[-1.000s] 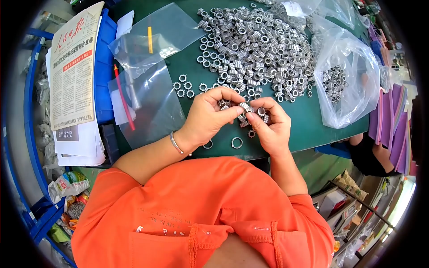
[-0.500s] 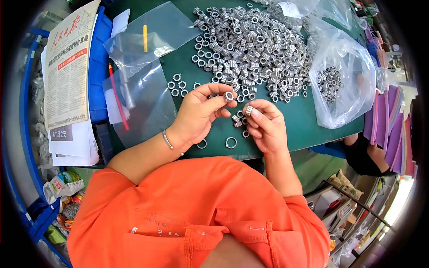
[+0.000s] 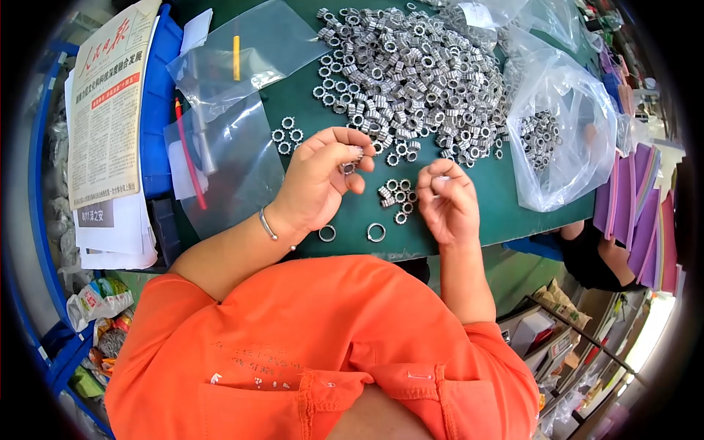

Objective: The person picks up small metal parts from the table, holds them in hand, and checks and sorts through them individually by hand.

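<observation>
My left hand (image 3: 321,174) is closed, its thumb and fingers pinching small toothed metal rings (image 3: 352,166); how many is hidden. To its right, my right hand (image 3: 450,204) has its fingers curled in against the thumb. Something pale shows at those fingertips, but I cannot make out what it is. Between the hands a small cluster of toothed rings (image 3: 400,196) lies on the green tabletop (image 3: 345,246). Two larger plain rings, one a split metal ring (image 3: 376,232) and the other a metal ring (image 3: 327,233), lie nearer my body.
A large heap of toothed rings (image 3: 418,73) covers the far table. Several more loose rings (image 3: 287,136) lie left of my hand. At right is a clear bag (image 3: 561,147) with rings inside. Flat plastic bags (image 3: 227,147), a red pen (image 3: 192,165) and a newspaper (image 3: 110,117) are at left.
My right hand has moved right and slightly down, away from my left, uncovering more of the small cluster. The ring seen in its fingertips no longer shows clearly. My left hand has turned its rings.
</observation>
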`<state>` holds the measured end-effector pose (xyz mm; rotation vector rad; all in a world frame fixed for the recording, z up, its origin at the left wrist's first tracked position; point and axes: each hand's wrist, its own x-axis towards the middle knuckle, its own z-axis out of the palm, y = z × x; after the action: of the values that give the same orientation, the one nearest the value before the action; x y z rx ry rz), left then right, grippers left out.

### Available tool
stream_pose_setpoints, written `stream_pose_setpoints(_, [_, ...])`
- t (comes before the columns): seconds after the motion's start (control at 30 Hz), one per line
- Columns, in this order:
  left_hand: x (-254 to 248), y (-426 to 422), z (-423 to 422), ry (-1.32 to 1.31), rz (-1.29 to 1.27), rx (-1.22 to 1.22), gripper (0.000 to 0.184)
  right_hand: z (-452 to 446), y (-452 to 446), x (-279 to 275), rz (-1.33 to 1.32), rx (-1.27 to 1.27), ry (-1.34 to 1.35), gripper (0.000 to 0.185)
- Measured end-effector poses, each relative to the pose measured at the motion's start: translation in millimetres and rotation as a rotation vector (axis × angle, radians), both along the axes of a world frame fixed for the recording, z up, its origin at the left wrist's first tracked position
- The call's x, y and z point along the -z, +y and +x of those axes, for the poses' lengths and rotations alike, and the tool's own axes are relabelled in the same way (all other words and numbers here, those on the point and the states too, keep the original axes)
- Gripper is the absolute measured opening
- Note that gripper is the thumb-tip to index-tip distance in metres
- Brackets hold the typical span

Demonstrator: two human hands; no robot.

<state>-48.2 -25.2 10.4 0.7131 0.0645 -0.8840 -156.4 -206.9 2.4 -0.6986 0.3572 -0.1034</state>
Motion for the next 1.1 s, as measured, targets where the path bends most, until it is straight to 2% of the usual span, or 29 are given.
stream_pose_setpoints(0.07, [-0.8, -1.9, -0.6, -0.036, 0.053, -0.002, 0.013, 3.7, -6.6, -5.1, -0.146, 0.015, 0.128, 0.014])
stream_pose_setpoints(0.13, [-1.9, -3.5, -1.6, -0.088, 0.156, 0.024, 0.012, 8.0, -3.3, -15.7, -0.112, 0.018, 0.152, 0.018])
stream_pose_setpoints(0.2, [-7.4, -6.1, -6.9, -0.153, 0.218, 0.025, 0.01, 4.3, -4.2, -14.1, -0.078, -0.076, 0.101, 0.021])
stream_pose_setpoints(0.23, [-9.6, -6.0, -8.9, -0.281, 0.292, 0.09, 0.009, 2.7, -0.7, -9.8, -0.146, -0.107, 0.046, 0.02])
stream_pose_setpoints(0.33, [-11.8, -7.4, -12.1, -0.573, 0.423, 0.193, 0.012, -0.8, 17.3, -10.4, -0.492, -0.121, 0.004, 0.036])
stream_pose_setpoints(0.4, [-3.5, -9.2, -13.1, -0.877, 0.379, 0.141, 0.015, -3.4, 24.0, -9.4, -0.512, -0.173, -0.107, 0.063])
stream_pose_setpoints(0.47, [-7.1, -6.2, -13.2, -1.005, 0.368, 0.226, 0.017, -4.3, 30.5, -7.0, -0.538, -0.178, -0.146, 0.072])
stream_pose_setpoints(0.5, [-6.4, -5.5, -13.4, -1.004, 0.365, 0.221, 0.017, -4.3, 30.9, -7.3, -0.523, -0.187, -0.157, 0.08])
stream_pose_setpoints(0.53, [-5.6, -4.9, -13.5, -1.003, 0.361, 0.214, 0.018, -4.3, 30.7, -7.0, -0.521, -0.188, -0.154, 0.08])
stream_pose_setpoints(0.6, [-5.3, -4.3, -12.5, -1.052, 0.358, 0.208, 0.018, -4.5, 30.2, -6.2, -0.749, -0.265, -0.093, 0.085])
stream_pose_setpoints(0.73, [-8.2, -3.7, -13.0, -1.089, 0.358, 0.192, 0.016, -3.6, 29.2, -3.2, -0.909, -0.283, -0.102, 0.089])
stream_pose_setpoints(0.77, [-8.5, -3.8, -13.7, -1.086, 0.361, 0.192, 0.016, 0.2, 32.3, 5.1, -0.942, -0.179, -0.223, 0.088])
stream_pose_setpoints(0.87, [-10.3, -3.5, -13.9, -1.084, 0.402, 0.123, 0.014, -3.4, 29.0, 2.0, -1.033, -0.01, -0.192, 0.049])
stream_pose_setpoints(0.9, [-11.4, -3.1, -13.1, -1.068, 0.425, 0.114, 0.014, 0.1, 26.7, -9.0, -1.259, 0.041, -0.264, 0.024])
stream_pose_setpoints(1.07, [-4.4, -4.5, -14.2, -1.122, 0.418, 0.073, 0.019, 0.3, 26.1, -9.5, -1.241, 0.048, -0.263, 0.012])
stream_pose_setpoints(1.1, [-5.8, -4.8, -13.9, -1.123, 0.42, 0.073, 0.019, -2.3, 27.5, -7.4, -1.133, 0.023, -0.186, 0.013])
